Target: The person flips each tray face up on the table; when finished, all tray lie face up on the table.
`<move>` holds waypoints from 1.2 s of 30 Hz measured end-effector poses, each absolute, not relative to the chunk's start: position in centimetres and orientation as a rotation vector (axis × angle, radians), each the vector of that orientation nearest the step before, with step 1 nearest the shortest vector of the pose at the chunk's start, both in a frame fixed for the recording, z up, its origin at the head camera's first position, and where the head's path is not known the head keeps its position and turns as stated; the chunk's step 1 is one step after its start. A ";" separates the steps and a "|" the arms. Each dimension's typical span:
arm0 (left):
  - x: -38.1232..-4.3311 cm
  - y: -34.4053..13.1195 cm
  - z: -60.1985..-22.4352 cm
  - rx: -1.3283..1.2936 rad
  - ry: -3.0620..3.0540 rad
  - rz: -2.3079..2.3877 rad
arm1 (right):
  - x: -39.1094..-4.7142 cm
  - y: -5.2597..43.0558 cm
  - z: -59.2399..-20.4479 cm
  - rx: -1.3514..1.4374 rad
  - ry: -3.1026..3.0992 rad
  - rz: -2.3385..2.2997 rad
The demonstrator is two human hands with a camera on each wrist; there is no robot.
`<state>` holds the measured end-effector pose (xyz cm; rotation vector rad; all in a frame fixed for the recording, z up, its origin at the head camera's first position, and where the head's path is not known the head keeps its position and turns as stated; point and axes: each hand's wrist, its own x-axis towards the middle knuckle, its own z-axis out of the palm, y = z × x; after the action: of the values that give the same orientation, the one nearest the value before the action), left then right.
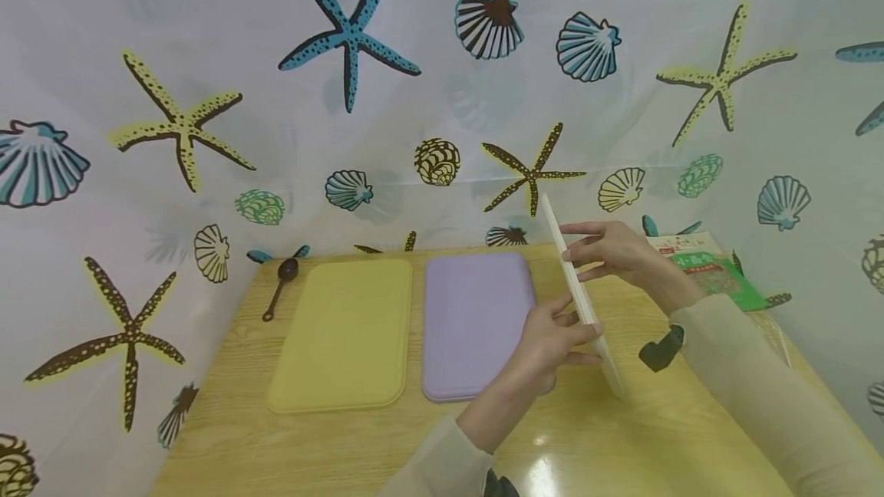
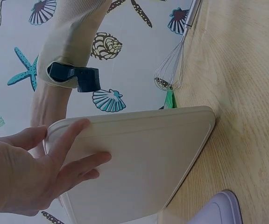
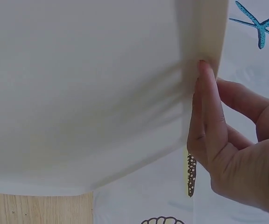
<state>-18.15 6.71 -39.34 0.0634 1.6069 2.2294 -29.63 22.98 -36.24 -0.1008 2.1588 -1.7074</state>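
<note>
Cream, shallow, rectangular tray with rounded corners (image 2: 134,163): held on edge and tilted, right of centre in the head view, above the pale wood-grain tabletop (image 1: 345,451). Its plain inner face and raised rim show in the right wrist view; contact with the tabletop cannot be told. Flat yellow rectangular tray (image 1: 341,336) lies left of centre; flat lilac rectangular tray (image 1: 476,320) at centre, just beside it. Green-and-white printed packet (image 1: 718,274) at right; contents cannot be told.

Left hand (image 1: 552,336): fingers partly spread, thumb and fingers gripping the cream tray's edge, lower than the right. Right hand (image 1: 611,251): thumb outside, fingers inside, pinching the rim; forearm enters from lower right.
</note>
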 end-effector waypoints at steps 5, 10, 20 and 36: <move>-18.1 6.3 -39.6 0.060 1.597 2.243 | -29.2 23.1 -36.3 -0.121 2.158 -1.715; -18.0 6.0 -39.9 0.072 1.566 2.254 | -28.7 24.6 -37.9 -0.106 2.274 -1.650; -18.0 5.2 -40.1 0.142 1.553 2.253 | -27.4 28.9 -46.6 0.000 2.471 -1.326; -18.3 4.3 -40.3 0.159 1.562 2.254 | -25.9 28.2 -49.2 0.038 2.405 -1.334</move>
<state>-18.33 4.31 -40.33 0.1592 1.5618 2.2545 -25.87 28.23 -49.21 0.0379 2.4051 -1.3342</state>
